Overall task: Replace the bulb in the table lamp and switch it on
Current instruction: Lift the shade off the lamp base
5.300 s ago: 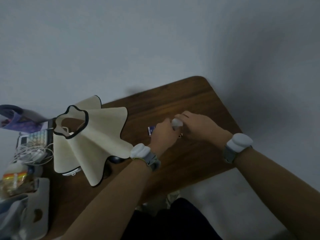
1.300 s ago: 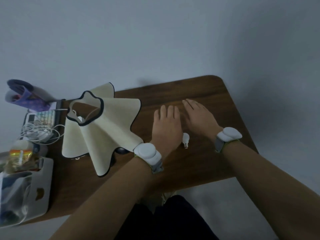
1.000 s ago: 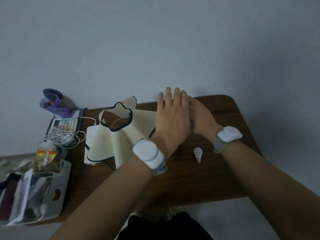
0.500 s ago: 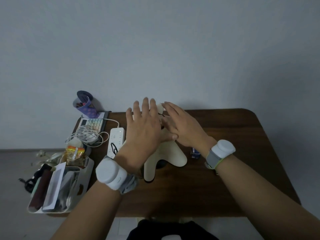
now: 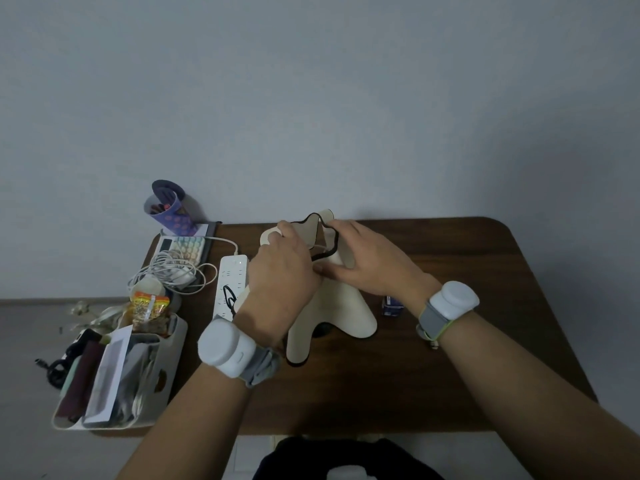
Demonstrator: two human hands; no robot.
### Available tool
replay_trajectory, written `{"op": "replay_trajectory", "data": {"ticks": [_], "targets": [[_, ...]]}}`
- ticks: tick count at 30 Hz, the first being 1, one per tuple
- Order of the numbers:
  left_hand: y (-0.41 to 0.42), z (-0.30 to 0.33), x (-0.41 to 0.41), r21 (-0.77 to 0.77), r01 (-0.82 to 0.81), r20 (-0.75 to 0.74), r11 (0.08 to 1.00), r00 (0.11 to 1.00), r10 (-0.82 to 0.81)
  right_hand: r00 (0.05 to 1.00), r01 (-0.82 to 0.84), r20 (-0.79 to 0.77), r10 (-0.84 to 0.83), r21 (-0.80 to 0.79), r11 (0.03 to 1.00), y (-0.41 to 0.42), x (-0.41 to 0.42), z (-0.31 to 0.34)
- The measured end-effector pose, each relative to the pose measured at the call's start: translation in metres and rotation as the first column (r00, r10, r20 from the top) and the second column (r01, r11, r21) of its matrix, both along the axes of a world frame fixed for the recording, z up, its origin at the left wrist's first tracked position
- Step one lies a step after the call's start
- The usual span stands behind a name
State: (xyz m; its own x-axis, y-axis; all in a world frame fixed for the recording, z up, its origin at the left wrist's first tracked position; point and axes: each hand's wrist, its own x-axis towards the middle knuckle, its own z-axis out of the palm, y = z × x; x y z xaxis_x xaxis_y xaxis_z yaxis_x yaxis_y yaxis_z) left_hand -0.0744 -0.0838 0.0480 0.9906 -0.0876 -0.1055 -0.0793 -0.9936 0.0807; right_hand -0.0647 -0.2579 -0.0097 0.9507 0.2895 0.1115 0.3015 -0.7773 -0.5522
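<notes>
The table lamp's cream shade (image 5: 334,304) with a dark trim stands in the middle of the brown table (image 5: 485,271). My left hand (image 5: 282,271) grips the shade's top rim from the left, fingers curled over the edge. My right hand (image 5: 369,263) holds the rim from the right, with its thumb pressed on the shade's side. The top opening shows between the two hands. A small blue box (image 5: 391,305) lies just right of the shade. I see no bulb; the inside of the shade is hidden.
A white power strip (image 5: 232,278) lies left of the lamp. Beyond it are a coiled white cable (image 5: 169,275), a small keyboard (image 5: 181,247) and a purple pen cup (image 5: 169,211). A white organiser tray (image 5: 162,382) sits at the table's front left, a snack packet (image 5: 150,304) behind it.
Both hands left the tabletop beside the loose bulb, moved left to the lamp and closed on the shade's top rim. The view swung so the lamp now sits at centre.
</notes>
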Motion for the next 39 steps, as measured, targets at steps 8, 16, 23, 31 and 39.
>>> {"op": "replay_trajectory", "data": {"ticks": [8, 16, 23, 31, 39], "targets": [[-0.003, 0.020, 0.004, -0.002, 0.002, 0.121, 1.000, 0.993, -0.002, 0.989, 0.031, 0.146, -0.032, 0.010, 0.999, -0.004, 0.004, 0.019], [-0.023, 0.050, 0.012, 0.020, 0.039, 0.273, 0.999, 0.961, -0.043, 0.952, 0.061, 0.291, -0.090, 0.105, 0.993, -0.021, 0.009, 0.042], [-0.066, 0.068, 0.027, 0.011, 0.092, 0.339, 0.996, 0.937, -0.091, 0.905, 0.147, 0.374, -0.203, 0.173, 0.974, -0.052, 0.012, 0.057], [-0.126, 0.064, 0.038, 0.033, 0.236, 0.356, 0.971, 0.905, -0.232, 0.870, 0.262, 0.386, -0.306, 0.162, 0.951, -0.116, 0.001, 0.057], [-0.194, 0.026, 0.058, 0.001, 0.412, 0.382, 0.911, 0.842, -0.381, 0.838, 0.424, 0.318, -0.444, 0.135, 0.896, -0.184, -0.010, 0.032]]}}
